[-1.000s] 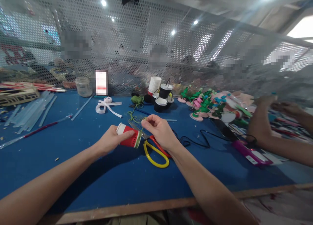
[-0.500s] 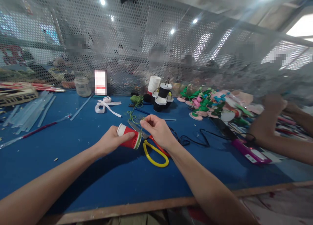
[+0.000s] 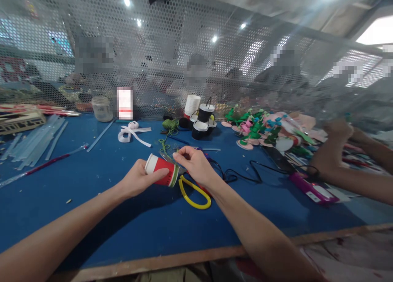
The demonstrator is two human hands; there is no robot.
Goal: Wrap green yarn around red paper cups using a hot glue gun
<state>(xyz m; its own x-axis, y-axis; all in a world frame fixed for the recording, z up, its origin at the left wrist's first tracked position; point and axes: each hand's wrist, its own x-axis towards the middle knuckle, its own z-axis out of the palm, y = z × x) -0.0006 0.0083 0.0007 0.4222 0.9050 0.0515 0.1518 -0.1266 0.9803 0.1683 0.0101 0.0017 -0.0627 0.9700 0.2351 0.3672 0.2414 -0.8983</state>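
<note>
**Kid:** What is the left hand doing?

**Helper:** It is wrapped around a little red cup. The cup lies on its side, just above the blue table, right in front of the person. The thumb is on the near side and the fingers curl round the far side.

**Kid:** Is the cup heavy?

**Helper:** I think it is very light. It looks like paper, so it is soft and can squash if you squeeze hard. The best place to hold it is round the middle, gently, like the hand does.

**Kid:** What is the green stuff on it?

**Helper:** A green string goes round the end of the cup. It looks thin and floppy. It runs back across the table toward a little green ball of string.

**Kid:** And the right hand?

**Helper:** Its thumb and finger are pinched together just above the cup's green end. I think they pinch the string, but it is too small to see for sure. A string like that needs a tight pinch close to the cup, or it slips.

**Kid:** What is the yellow loop?

**Helper:** That is the handle of some scissors. They lie on the table, partly under the right hand.

**Kid:** Whose arm is far on the right?

**Helper:** Another person's arm, near a pink tool.
</note>
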